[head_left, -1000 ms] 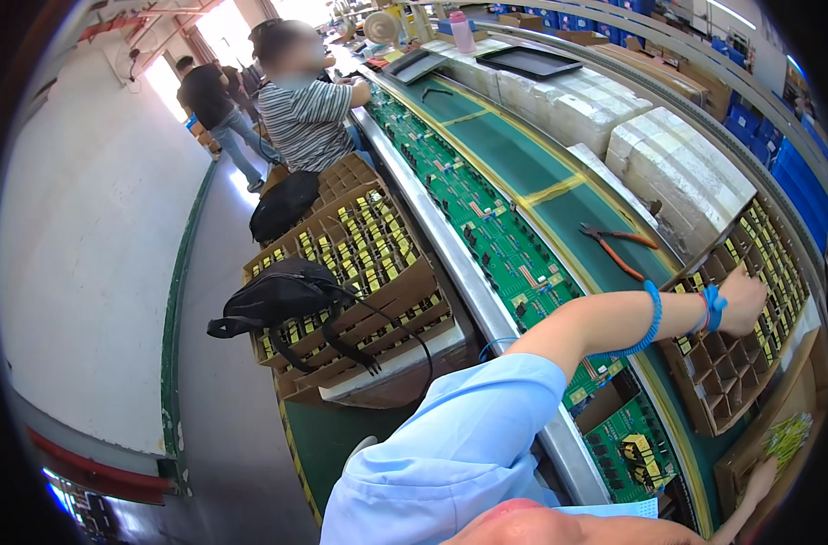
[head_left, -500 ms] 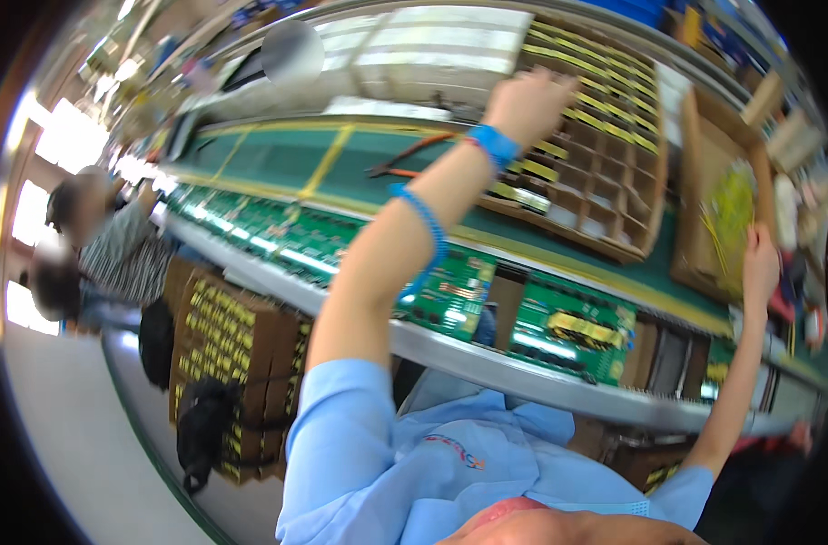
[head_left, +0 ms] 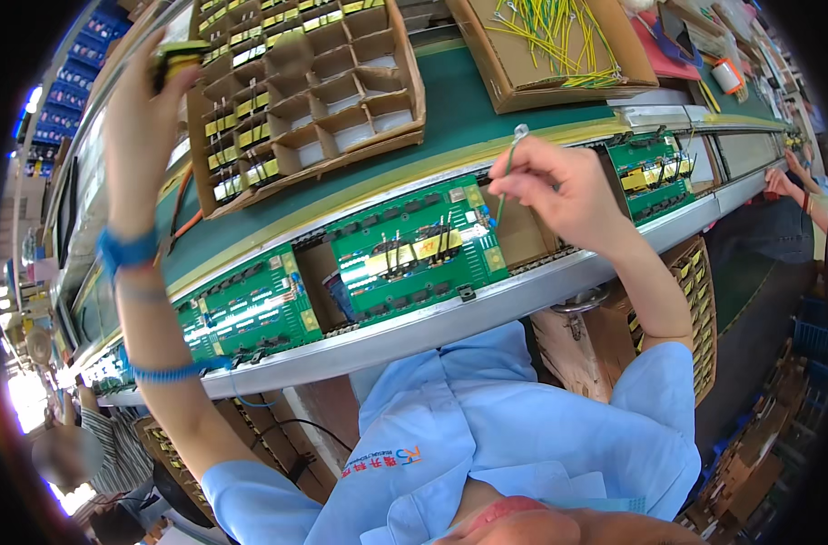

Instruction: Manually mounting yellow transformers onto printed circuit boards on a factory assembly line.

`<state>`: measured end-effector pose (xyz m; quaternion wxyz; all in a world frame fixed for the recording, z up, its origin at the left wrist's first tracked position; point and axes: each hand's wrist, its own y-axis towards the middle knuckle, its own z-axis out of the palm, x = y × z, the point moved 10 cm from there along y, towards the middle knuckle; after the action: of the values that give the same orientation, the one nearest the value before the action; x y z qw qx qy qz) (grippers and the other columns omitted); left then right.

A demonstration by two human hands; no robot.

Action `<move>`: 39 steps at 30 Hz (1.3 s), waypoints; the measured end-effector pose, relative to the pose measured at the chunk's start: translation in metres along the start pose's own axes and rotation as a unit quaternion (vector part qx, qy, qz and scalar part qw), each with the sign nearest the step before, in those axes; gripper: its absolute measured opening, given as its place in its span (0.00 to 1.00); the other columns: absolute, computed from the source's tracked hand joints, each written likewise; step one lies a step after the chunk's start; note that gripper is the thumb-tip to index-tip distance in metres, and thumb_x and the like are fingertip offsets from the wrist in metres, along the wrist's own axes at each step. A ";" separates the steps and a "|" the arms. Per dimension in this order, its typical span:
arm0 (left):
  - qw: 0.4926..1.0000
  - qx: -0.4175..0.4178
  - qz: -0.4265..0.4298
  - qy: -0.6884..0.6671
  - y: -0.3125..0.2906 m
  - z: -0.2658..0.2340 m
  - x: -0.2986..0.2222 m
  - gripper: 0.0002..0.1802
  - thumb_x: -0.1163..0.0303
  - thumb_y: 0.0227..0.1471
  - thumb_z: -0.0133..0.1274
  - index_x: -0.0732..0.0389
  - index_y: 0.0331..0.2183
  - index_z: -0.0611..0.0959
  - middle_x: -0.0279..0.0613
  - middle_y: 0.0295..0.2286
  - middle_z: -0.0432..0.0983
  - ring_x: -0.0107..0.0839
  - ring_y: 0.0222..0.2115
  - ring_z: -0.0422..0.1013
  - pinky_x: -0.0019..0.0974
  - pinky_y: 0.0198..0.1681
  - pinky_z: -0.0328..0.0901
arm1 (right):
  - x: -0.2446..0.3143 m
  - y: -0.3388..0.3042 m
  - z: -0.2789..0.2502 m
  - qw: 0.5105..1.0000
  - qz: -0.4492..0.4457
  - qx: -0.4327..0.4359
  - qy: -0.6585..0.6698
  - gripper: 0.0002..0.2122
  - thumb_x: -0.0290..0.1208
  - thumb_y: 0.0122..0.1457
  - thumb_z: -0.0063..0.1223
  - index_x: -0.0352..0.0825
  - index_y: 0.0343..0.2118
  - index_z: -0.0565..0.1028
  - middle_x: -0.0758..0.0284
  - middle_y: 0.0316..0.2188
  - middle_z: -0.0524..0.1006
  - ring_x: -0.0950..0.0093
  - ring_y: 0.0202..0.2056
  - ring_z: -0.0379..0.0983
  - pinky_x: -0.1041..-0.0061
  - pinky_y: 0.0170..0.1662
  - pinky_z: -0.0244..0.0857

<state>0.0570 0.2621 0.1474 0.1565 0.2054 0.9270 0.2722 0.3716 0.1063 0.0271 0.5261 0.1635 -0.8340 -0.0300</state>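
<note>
My left hand [head_left: 140, 127], raised at the left edge of a partitioned cardboard box [head_left: 412, 91], is closed on a yellow-and-black transformer [head_left: 180, 58]. A thin green wire [head_left: 500, 205] with a ring terminal at its top end is pinched in my right hand [head_left: 564, 186]. That hand hovers over the conveyor rail, just right of a green circuit board [head_left: 355, 256]. A yellow transformer [head_left: 423, 247] with black leads standing up sits on this board. Whether the wire's lower end touches the board's right edge, I cannot tell.
Yellow-and-black transformers fill several cells of the partitioned box. An open cardboard box [head_left: 514, 91] holds yellow-green wires. Other circuit boards lie along the rail, one left [head_left: 251, 313] and one right [head_left: 627, 182]. Orange-handled pliers [head_left: 185, 222] lie behind my left forearm. Other people work at both ends.
My view has turned to the right. My left hand has moved to the box's left edge with a transformer. My right hand has come from the wire box to the rail, holding a wire.
</note>
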 end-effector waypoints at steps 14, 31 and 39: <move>0.914 0.131 -0.225 -0.313 -0.158 0.003 -0.050 0.22 0.81 0.51 0.58 0.65 0.49 0.75 0.38 0.41 0.73 0.26 0.41 0.72 0.27 0.44 0.70 | 0.015 0.006 0.018 0.980 -0.156 -0.004 -0.127 0.06 0.21 0.53 0.58 0.33 0.33 0.74 0.64 0.26 0.79 0.65 0.27 0.78 0.72 0.28 0.70; 0.801 0.253 -0.302 -0.451 -0.219 0.042 -0.055 0.27 0.85 0.51 0.52 0.65 0.54 0.71 0.42 0.46 0.73 0.29 0.45 0.72 0.29 0.46 0.68 | 0.049 -0.016 0.020 0.956 -0.214 -0.001 -0.201 0.13 0.25 0.47 0.64 0.34 0.38 0.78 0.64 0.27 0.80 0.69 0.26 0.77 0.75 0.25 0.69; 0.770 0.278 -0.328 -0.471 -0.238 0.068 -0.054 0.25 0.85 0.54 0.51 0.65 0.54 0.72 0.42 0.46 0.72 0.26 0.45 0.71 0.28 0.48 0.68 | 0.051 -0.035 0.077 0.915 -0.245 0.040 -0.318 0.19 0.33 0.45 0.65 0.42 0.44 0.80 0.65 0.35 0.77 0.75 0.27 0.76 0.79 0.24 0.69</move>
<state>0.0612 0.0842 -0.0322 0.5891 0.0259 0.7834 -0.1966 0.2915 0.0481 0.0298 0.2021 0.3649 -0.8918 -0.1751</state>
